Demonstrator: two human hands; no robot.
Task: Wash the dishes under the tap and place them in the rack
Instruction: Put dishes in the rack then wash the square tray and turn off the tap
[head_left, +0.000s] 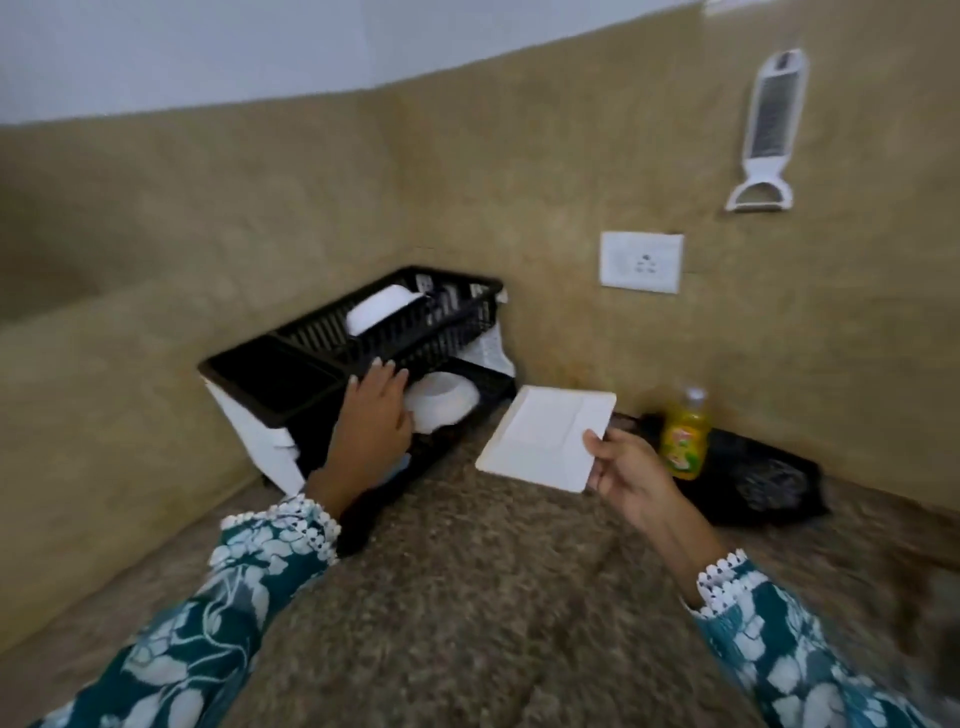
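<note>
A black two-tier dish rack (291, 374) stands in the counter's corner. A white dish (379, 309) lies in its upper tier. In the lower tier sits a white bowl (447, 402), and my left hand (371, 421) grips the bowl's near side there. My right hand (621, 467) holds a white square plate (543, 439) by its right corner, tilted, in the air just right of the rack.
A yellow dish-soap bottle (685, 434) stands by a black tray (763, 480) at the right wall. A wall socket (641, 262) and a hanging white grater-peeler (771, 132) are on the tan wall. The speckled brown counter (467, 597) stretches in front.
</note>
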